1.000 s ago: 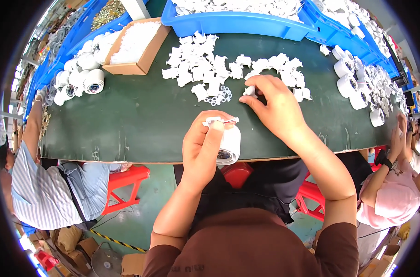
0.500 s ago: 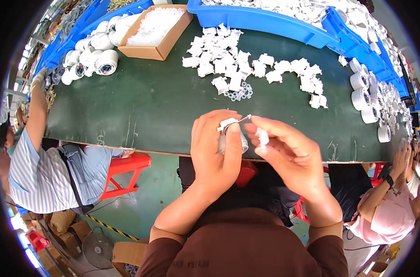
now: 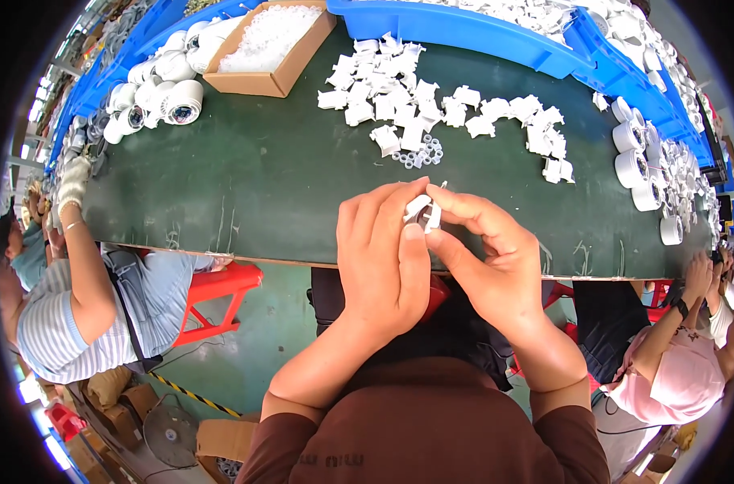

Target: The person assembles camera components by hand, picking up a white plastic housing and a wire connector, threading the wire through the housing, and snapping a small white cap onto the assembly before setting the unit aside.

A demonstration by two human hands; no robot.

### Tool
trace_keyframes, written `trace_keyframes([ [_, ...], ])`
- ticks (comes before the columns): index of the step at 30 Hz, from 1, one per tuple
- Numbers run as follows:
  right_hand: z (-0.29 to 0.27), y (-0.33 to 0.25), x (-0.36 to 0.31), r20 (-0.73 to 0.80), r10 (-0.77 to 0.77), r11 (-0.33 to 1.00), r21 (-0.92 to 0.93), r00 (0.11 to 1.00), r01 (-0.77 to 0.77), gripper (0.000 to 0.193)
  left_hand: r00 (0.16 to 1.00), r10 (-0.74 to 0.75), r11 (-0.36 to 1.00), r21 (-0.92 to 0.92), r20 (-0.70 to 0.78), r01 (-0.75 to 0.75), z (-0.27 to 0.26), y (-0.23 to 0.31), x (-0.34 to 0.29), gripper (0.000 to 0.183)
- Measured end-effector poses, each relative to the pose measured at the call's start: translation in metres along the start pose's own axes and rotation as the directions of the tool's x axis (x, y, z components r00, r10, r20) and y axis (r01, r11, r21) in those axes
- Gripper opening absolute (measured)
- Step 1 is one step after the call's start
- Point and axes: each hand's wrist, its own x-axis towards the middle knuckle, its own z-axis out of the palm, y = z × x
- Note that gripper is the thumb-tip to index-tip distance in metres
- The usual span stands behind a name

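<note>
Over the table's near edge, my left hand (image 3: 380, 254) is closed around a white plastic part (image 3: 417, 208), its thumb along the near side. My right hand (image 3: 496, 254) meets it from the right, thumb and forefinger pinching a small white plastic piece (image 3: 434, 216) against that part. A dark gap shows between the two pieces; my fingers hide most of both. Beyond my hands lies a cluster of small translucent rings (image 3: 419, 154). Loose white plastic brackets (image 3: 395, 101) are heaped behind the rings and trail off to the right.
The green table (image 3: 246, 177) carries a cardboard box (image 3: 278, 81) of clear pieces and white round housings (image 3: 181, 103) at left. Blue bins (image 3: 463, 44) line the back. White cylinders (image 3: 631, 169) stand at right. Co-workers sit on both sides, one near a red stool (image 3: 222, 298).
My right hand has moved left, bringing its small white piece against the part in my left hand. The thin wire seen between them is now hidden. The left co-worker's gloved hand has come nearer.
</note>
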Motion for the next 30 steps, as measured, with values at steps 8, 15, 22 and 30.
trace_keyframes([
  [8,0.020,0.012,-0.010,-0.135,-0.168,0.983,-0.104,0.977,0.154,0.045,0.998,0.047,0.999,0.025,-0.050,-0.046,0.004,-0.001,-0.003,0.034],
  [15,0.019,-0.002,-0.009,-0.125,0.094,0.936,0.350,0.988,-0.045,0.031,0.994,0.110,0.994,-0.015,-0.015,-0.110,-0.002,-0.008,0.002,0.030],
  [22,0.007,0.008,0.000,-0.026,0.129,0.901,0.421,0.991,-0.107,0.011,0.995,0.103,0.981,-0.164,0.009,-0.100,-0.009,-0.018,-0.003,0.036],
  [30,-0.030,-0.007,0.012,0.376,0.467,0.721,0.361,0.800,-0.591,0.009,0.943,0.276,0.960,-0.111,0.187,-0.259,-0.030,-0.020,0.008,0.023],
])
